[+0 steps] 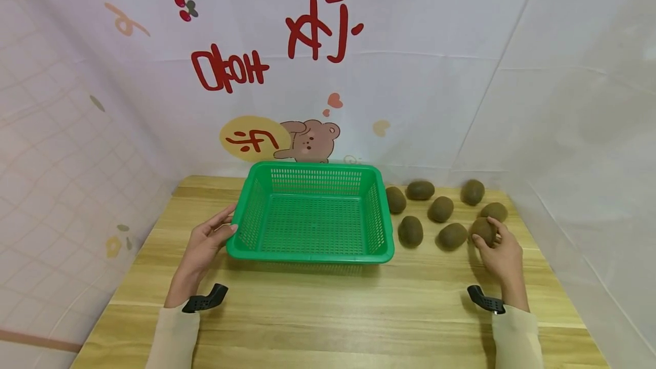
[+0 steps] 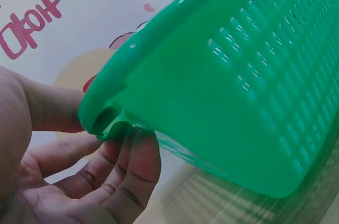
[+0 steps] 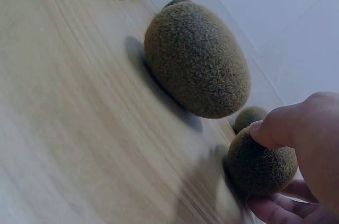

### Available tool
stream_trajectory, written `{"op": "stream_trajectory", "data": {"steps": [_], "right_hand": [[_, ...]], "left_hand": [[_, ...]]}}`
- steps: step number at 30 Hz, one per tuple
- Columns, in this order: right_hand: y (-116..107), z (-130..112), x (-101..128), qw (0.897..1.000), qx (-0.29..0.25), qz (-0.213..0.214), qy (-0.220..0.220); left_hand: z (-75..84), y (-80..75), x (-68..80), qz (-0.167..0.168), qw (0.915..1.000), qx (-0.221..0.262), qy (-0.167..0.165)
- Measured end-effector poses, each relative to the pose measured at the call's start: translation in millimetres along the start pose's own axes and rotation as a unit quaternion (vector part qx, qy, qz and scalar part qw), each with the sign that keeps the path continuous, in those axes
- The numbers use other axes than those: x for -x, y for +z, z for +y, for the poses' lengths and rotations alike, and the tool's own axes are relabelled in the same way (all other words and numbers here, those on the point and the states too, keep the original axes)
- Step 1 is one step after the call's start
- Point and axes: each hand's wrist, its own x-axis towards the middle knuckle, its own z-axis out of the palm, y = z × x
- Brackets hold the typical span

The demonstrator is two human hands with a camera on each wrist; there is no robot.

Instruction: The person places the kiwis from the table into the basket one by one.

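A green plastic basket (image 1: 312, 257) with slotted walls and nothing inside stands at the middle of the table. My left hand (image 1: 206, 242) grips its left rim, thumb on top and fingers curled beneath, as the left wrist view shows of the rim (image 2: 114, 78). At the right, my right hand (image 1: 503, 250) holds a brown fuzzy kiwi (image 1: 482, 231) between thumb and fingers. In the right wrist view this kiwi (image 3: 262, 163) sits at the tabletop, the thumb on its upper side and fingers below. Another kiwi (image 1: 494, 212) lies right behind it.
Several more kiwis lie between basket and right hand, such as one kiwi (image 1: 452, 236) just left of the held one and another kiwi (image 1: 410, 232) near the basket's right wall. A white printed cloth (image 1: 410, 101) rises behind the wooden table (image 1: 338, 312) and along both sides.
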Motion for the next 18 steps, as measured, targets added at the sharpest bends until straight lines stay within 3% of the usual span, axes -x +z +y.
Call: {"op": "stream_trajectory", "data": {"steps": [18], "right_hand": [[-13,-12,0,0.999,-0.041,0.026,0.009]], "left_hand": [[1.0,0.1,1.4,0.000,0.9999,0.010,-0.008]]}}
